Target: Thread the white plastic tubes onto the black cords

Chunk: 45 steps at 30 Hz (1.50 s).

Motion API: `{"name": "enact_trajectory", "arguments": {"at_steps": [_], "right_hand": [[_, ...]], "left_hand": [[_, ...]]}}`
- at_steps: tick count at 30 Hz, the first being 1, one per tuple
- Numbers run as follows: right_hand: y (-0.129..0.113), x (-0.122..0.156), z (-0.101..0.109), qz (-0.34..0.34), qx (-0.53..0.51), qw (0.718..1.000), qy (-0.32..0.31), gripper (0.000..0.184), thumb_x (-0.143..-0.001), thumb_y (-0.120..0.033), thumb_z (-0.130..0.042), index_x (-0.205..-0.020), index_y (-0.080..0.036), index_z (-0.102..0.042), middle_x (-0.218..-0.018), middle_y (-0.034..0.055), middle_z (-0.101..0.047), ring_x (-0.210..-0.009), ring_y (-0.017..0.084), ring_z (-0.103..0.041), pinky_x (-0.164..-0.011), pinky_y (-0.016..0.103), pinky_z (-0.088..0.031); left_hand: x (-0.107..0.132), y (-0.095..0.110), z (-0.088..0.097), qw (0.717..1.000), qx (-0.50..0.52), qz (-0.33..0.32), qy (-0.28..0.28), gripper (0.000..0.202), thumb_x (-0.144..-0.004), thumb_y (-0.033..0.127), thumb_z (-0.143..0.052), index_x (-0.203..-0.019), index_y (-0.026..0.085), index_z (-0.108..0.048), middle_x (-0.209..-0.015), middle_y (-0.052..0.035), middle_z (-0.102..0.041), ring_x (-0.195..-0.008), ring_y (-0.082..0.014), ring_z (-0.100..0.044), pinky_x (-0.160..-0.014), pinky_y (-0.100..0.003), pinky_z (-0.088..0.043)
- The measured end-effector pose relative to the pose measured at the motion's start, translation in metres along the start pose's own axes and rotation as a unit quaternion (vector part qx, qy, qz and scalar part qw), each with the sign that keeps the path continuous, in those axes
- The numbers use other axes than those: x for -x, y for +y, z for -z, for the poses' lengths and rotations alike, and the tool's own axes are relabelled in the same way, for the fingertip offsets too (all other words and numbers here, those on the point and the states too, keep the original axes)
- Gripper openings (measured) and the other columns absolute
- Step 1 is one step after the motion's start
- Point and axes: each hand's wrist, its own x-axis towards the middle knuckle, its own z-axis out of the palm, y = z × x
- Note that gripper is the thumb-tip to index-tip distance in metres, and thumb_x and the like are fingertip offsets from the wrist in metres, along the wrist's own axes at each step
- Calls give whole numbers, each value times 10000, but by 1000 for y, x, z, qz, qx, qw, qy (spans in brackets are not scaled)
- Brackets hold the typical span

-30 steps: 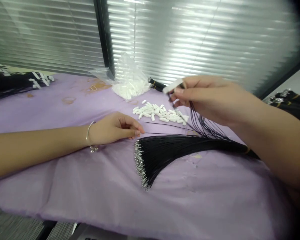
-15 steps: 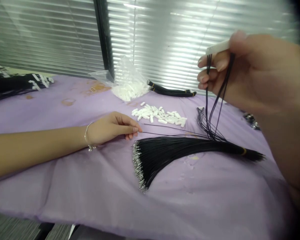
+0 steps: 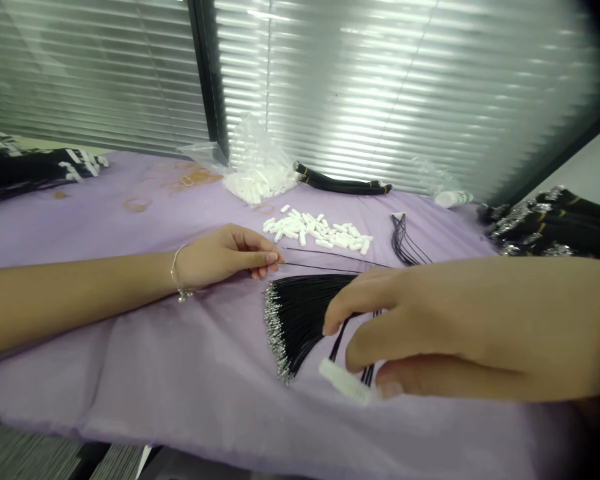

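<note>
Right hand (image 3: 460,327) has dropped from up in the air to low over the surface (image 3: 130,360), fingers half-curled around some black wires (image 3: 341,343) with a white connector (image 3: 345,381) on their end, just right of the big wire bundle (image 3: 300,327). Left hand (image 3: 220,257) sits just left of that bundle, fingertips at a couple of stray strands (image 3: 320,259), though I can't tell if it's actually gripping them. Loose white connectors (image 3: 315,233) lie just behind the bundle.

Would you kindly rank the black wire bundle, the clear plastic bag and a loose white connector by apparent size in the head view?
1. Black wire bundle, partly behind the right hand.
2. Clear plastic bag.
3. Loose white connector, clearly smallest.
</note>
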Motion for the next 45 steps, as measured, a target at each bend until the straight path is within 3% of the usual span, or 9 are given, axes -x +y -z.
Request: {"name": "enact_trajectory", "arguments": {"at_steps": [3,7,9,13,17,26,31,37,45], "right_hand": [[9,-15,-3,55,-78,995,-27,236,-888,-290,-395,-916,-202,-612,-1008,3,-595,-808,63,-554,-743,166,-417],[36,-35,-10,-34,-75,981,175,274,-853,-360,-439,-1024,-177,-551,-897,40,-610,-766,120,-552,-658,227,-406],[46,-44,-16,-68,-72,974,205,331,-841,-374,-451,-1100,-176,-510,-872,38,-609,-685,109,-546,-616,225,-391],[51,-53,-26,-51,-112,987,106,248,-869,-316,-387,-974,-164,-553,-809,13,-603,-489,54,-481,-526,206,-351],[47,-47,-21,-5,-49,995,84,254,-871,-295,-380,-762,-147,-555,-666,-2,-552,-550,74,-458,-549,212,-327],[35,-17,4,-31,-75,996,-40,200,-847,-316,-439,-890,-210,-603,-811,6,-618,-671,102,-540,-587,209,-387],[33,-7,12,-40,-65,996,-50,201,-811,-161,-434,-896,-231,-602,-890,-3,-625,-711,97,-561,-618,200,-409],[30,-17,-2,-6,-62,996,-63,234,-726,-160,-561,-951,-219,-562,-804,-19,-606,-646,92,-534,-555,190,-377],[30,-31,-12,69,14,997,-42,98,-773,-104,-486,-751,-158,-564,-766,-4,-567,-628,75,-468,-589,192,-331]], "left_hand": [[1,1,0,1000,-2,-5,9,190,-759,292,-604,-864,144,-659,-725,-6,-624,-627,-67,-538,-618,-179,-452],[4,4,-1,997,-14,-55,42,150,-755,233,-608,-867,146,-656,-768,-5,-633,-665,-67,-542,-614,-159,-452],[6,5,-3,995,-25,-82,41,137,-758,205,-600,-870,146,-654,-792,-8,-638,-686,-68,-549,-628,-158,-459],[7,3,-6,991,-33,-120,39,167,-754,177,-599,-912,138,-633,-830,-25,-645,-736,-84,-575,-657,-165,-474],[6,2,-6,991,-31,-126,29,204,-762,176,-589,-962,139,-602,-855,-31,-642,-774,-86,-582,-685,-164,-476],[3,3,-6,995,-81,-64,-4,183,-787,247,-550,-921,134,-602,-856,-28,-630,-746,-87,-562,-692,-192,-472],[5,1,-6,987,-128,-88,-43,182,-807,240,-519,-937,136,-594,-871,-37,-630,-790,-104,-565,-732,-218,-463],[11,2,-5,960,-210,-178,-61,178,-820,193,-493,-968,155,-583,-917,-47,-627,-806,-106,-572,-721,-200,-461],[11,3,-5,957,-210,-189,-69,174,-819,181,-490,-962,155,-584,-910,-48,-625,-803,-105,-574,-713,-190,-460]]}}
